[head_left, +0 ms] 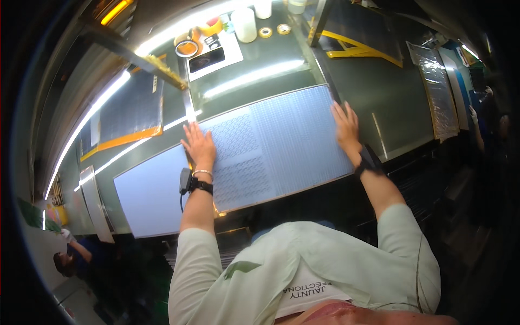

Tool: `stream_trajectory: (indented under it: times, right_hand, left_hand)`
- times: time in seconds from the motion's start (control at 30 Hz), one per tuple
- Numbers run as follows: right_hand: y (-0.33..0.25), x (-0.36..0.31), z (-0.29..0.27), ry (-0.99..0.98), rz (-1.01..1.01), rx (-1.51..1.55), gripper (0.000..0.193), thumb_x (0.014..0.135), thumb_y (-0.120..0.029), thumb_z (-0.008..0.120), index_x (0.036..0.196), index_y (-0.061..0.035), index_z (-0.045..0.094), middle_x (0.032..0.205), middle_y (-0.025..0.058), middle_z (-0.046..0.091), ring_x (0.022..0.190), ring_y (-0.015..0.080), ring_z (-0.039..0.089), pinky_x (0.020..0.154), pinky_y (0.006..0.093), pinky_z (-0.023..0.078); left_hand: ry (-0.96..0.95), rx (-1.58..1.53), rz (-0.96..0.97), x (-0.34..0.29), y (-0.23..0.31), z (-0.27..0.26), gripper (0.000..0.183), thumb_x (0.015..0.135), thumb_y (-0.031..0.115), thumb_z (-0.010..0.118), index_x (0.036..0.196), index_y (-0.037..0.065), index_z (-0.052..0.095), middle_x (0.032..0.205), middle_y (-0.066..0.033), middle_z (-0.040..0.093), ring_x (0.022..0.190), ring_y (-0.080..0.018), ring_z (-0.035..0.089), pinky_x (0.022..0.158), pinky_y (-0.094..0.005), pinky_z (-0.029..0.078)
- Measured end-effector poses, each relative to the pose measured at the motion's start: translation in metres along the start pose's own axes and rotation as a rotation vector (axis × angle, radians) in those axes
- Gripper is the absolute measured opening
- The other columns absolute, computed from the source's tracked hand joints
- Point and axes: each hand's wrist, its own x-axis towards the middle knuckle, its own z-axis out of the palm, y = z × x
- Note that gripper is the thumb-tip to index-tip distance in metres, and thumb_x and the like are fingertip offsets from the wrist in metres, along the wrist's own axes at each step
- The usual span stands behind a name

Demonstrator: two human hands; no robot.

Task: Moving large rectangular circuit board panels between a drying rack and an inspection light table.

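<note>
A pale blue patterned panel (300, 143) lies flat on the dark green bench in front of me. Its left part shows blocks of small dark marks, and its right part fine rows of lines. My left hand (200, 147) is at the panel's left end, palm down with fingers stretched out. Past that hand, a plain pale blue sheet (151, 192) continues to the left. My right hand (347, 129) is at the panel's right edge, its fingers extended and nothing held in it. Whether its fingertips press on the edge, I cannot tell.
At the back are a phone (207, 60) on a white sheet, tape rolls (186, 49) and a white container (245, 26). Dark yellow-edged panels (130, 111) lean at left and far right (374, 38). Metal posts (319, 24) rise from the bench. Other people work at both sides.
</note>
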Motion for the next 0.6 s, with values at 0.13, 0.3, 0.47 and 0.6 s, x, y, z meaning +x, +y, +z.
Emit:
stream_trajectory:
  times: [0.13, 0.3, 0.47, 0.6]
  right_hand:
    - [0.005, 0.061, 0.033, 0.057, -0.01, -0.035, 0.045, 0.076, -0.003, 0.043, 0.121, -0.0031, 0.047, 0.132, 0.0043, 0.041, 0.119, 0.0306, 0.037, 0.096, 0.0444, 0.031]
    - [0.013, 0.075, 0.047, -0.005, -0.086, -0.202, 0.042, 0.078, -0.008, 0.044, 0.121, -0.0038, 0.048, 0.129, 0.0058, 0.043, 0.117, 0.0289, 0.04, 0.094, 0.0434, 0.034]
    - [0.024, 0.073, 0.032, -0.042, -0.151, -0.219, 0.039, 0.08, -0.01, 0.043, 0.118, -0.0013, 0.049, 0.129, 0.0066, 0.042, 0.117, 0.0289, 0.039, 0.094, 0.0436, 0.035]
    - [0.018, -0.019, -0.003, -0.071, -0.12, -0.127, 0.045, 0.079, -0.006, 0.042, 0.123, 0.0009, 0.044, 0.133, 0.009, 0.038, 0.12, 0.031, 0.037, 0.097, 0.0451, 0.034]
  left_hand:
    - [-0.009, -0.096, -0.073, -0.005, 0.0, 0.005, 0.055, 0.089, 0.033, 0.04, 0.135, 0.006, 0.027, 0.143, -0.007, 0.023, 0.135, -0.0278, 0.011, 0.103, -0.0582, 0.01]
    - [-0.03, -0.051, -0.093, -0.005, 0.002, 0.003, 0.055, 0.089, 0.033, 0.04, 0.135, 0.007, 0.027, 0.144, -0.0052, 0.023, 0.135, -0.0284, 0.011, 0.103, -0.059, 0.008]
    - [0.011, -0.023, -0.084, 0.001, 0.007, 0.001, 0.054, 0.09, 0.034, 0.038, 0.135, 0.007, 0.027, 0.144, -0.0055, 0.023, 0.135, -0.0291, 0.012, 0.103, -0.0591, 0.008]
    - [-0.016, 0.014, -0.093, 0.0, 0.013, 0.004, 0.055, 0.09, 0.036, 0.038, 0.135, 0.006, 0.028, 0.144, -0.0066, 0.022, 0.134, -0.0298, 0.013, 0.102, -0.0592, 0.01]
